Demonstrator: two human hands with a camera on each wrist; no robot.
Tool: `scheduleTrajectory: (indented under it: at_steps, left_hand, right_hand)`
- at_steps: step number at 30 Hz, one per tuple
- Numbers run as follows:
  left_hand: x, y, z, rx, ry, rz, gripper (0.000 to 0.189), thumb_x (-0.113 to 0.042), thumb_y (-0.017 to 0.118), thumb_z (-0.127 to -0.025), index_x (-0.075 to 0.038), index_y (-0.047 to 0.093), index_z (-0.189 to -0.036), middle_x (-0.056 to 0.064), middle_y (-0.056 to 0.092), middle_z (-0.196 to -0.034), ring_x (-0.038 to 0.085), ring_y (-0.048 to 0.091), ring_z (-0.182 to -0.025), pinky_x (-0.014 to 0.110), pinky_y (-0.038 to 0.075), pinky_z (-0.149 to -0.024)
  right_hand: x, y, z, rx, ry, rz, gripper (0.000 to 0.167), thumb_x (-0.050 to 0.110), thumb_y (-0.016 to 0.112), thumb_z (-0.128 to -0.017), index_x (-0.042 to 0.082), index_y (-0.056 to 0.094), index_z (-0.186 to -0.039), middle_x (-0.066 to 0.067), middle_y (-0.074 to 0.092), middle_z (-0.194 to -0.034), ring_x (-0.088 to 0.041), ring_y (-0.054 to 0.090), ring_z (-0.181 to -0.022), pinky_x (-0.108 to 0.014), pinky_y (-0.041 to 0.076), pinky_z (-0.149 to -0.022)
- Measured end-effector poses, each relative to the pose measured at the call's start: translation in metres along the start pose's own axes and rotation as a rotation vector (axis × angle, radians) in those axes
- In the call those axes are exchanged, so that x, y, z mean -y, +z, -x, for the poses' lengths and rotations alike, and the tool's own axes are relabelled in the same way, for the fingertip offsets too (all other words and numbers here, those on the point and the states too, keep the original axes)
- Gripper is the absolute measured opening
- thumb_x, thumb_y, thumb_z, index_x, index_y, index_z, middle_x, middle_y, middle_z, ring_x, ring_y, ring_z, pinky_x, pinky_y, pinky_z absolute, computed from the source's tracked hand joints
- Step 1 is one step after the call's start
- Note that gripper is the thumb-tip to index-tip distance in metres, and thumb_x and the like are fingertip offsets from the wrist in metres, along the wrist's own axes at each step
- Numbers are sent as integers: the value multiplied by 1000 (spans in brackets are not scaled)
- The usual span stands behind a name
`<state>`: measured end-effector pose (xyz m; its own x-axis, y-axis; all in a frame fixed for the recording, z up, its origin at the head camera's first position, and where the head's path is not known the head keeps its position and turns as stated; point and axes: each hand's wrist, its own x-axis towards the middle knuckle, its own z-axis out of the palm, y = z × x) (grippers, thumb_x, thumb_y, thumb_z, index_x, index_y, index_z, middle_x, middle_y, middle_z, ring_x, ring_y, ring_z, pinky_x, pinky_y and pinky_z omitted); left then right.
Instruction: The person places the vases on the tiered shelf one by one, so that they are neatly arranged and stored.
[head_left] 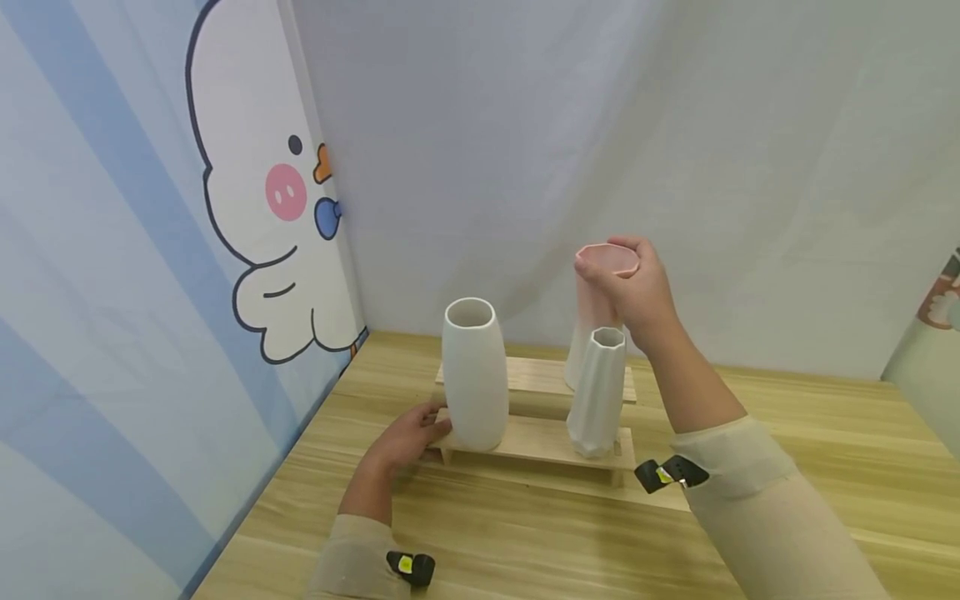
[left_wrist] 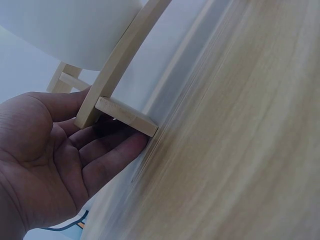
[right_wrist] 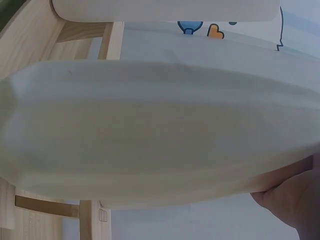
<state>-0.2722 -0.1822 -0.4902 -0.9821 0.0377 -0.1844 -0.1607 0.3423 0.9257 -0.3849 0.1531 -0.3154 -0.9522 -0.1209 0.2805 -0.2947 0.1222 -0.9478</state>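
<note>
A two-tier wooden stand (head_left: pixel 528 435) bears several vases. My left hand (head_left: pixel 408 435) grips its left end; in the left wrist view the fingers (left_wrist: pixel 107 162) curl against the end piece of the wooden stand (left_wrist: pixel 127 117). My right hand (head_left: pixel 641 287) holds a tall pink-and-white vase (head_left: pixel 591 308) by its rim, thumb on the near side and fingers at the far side. This vase is upright at the rear tier's right end, its base partly hidden. On the front tier stand a smooth white vase (head_left: pixel 475 383) at left and a ribbed white vase (head_left: pixel 597 400) at right.
The stand sits on a wood-grain table (head_left: pixel 525 533). A pale cloth backdrop (head_left: pixel 487 167) rises behind it. To the left is a blue-striped panel (head_left: pixel 112 275) with a cartoon bird (head_left: pixel 255 100). Both wrists wear black straps (head_left: pixel 671 473).
</note>
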Motion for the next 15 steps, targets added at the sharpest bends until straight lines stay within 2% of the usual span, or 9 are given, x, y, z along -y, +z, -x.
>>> scheduleTrajectory:
  at_steps: [9,15]
  left_hand:
    - [0,2,1,10,0,3,56,-33,61,-98,-11,44,-147,20,43,-150,34,59,-121,44,57,-88]
    - [-1,1,0,-6,-15,-18,56,-36,62,-97,-13,45,-146,20,45,-149,32,62,-117,45,56,-90]
  right_hand:
    - [-1,2,1,26,0,44,87,53,78,-78,15,38,-144,-13,51,-130,-26,54,-110,-37,52,-85]
    - [-1,2,0,29,7,46,89,55,78,-77,18,36,-146,-13,48,-133,-27,53,-113,-40,51,-87]
